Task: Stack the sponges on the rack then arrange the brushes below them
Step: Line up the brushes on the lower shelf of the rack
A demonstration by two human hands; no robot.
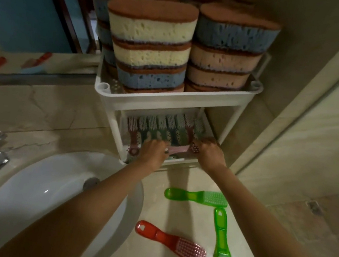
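Taken from the hands, the upper tray point(174, 102) roofs the lower shelf point(181, 165) at twelve o'clock, leaving only a low slot. The left hand point(153, 151), the right hand point(209, 153) and the pink brush point(179, 150) crosswise between them fill its mouth. A packed brush row point(164, 125) blocks the back. White posts point(232, 123) hem it at ten and two, and the wall point(292, 132) closes three. Bare counter point(154, 212) opens at six, broken by the far green brush point(196, 196) and near green brush point(221, 248) at five and a red brush point(171, 244) at six. The sink point(36, 176) dips at eight.

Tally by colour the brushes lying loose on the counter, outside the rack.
Green brushes: 2
Red brush: 1
Total: 3
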